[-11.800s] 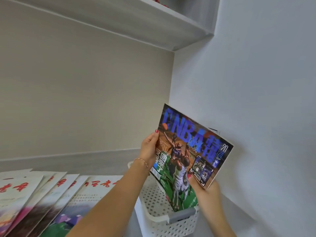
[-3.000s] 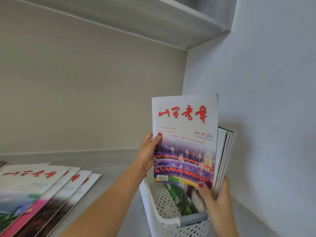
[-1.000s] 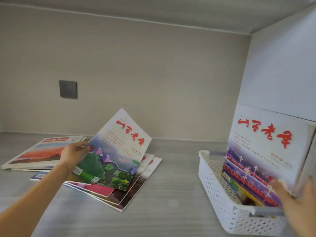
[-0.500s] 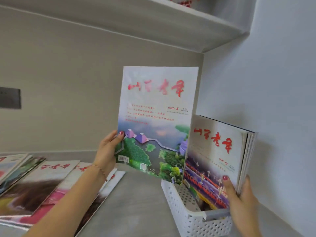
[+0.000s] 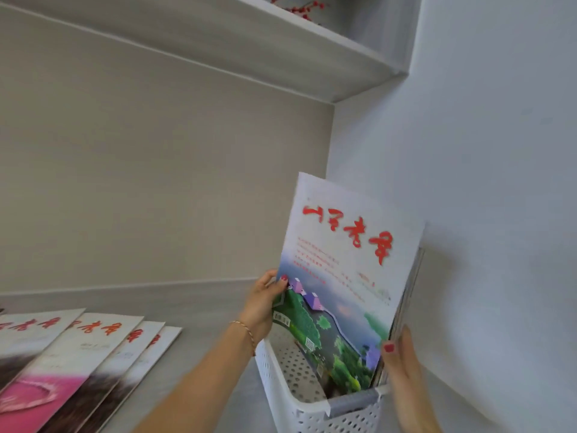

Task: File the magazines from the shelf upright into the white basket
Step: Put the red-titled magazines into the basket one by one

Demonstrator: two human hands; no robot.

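A magazine with red title characters and a green landscape cover (image 5: 340, 282) stands tilted in the white perforated basket (image 5: 299, 398), its lower edge inside. My left hand (image 5: 262, 304) grips its left edge. My right hand (image 5: 402, 364) holds the lower right of the standing magazines, thumb on the front cover. Behind it, the page edges of other upright magazines (image 5: 409, 301) lean toward the right wall. Several more magazines (image 5: 78, 354) lie fanned out flat on the shelf at the lower left.
The basket sits in the right corner of the grey shelf (image 5: 203, 307), close to the white side wall (image 5: 484, 182). An upper shelf board (image 5: 281, 51) runs overhead, with red berry sprigs (image 5: 296, 7) on top.
My left hand has carried the green-cover magazine right and down, from held high in the air into the basket in front of the other upright magazines. My right hand still steadies the stack.
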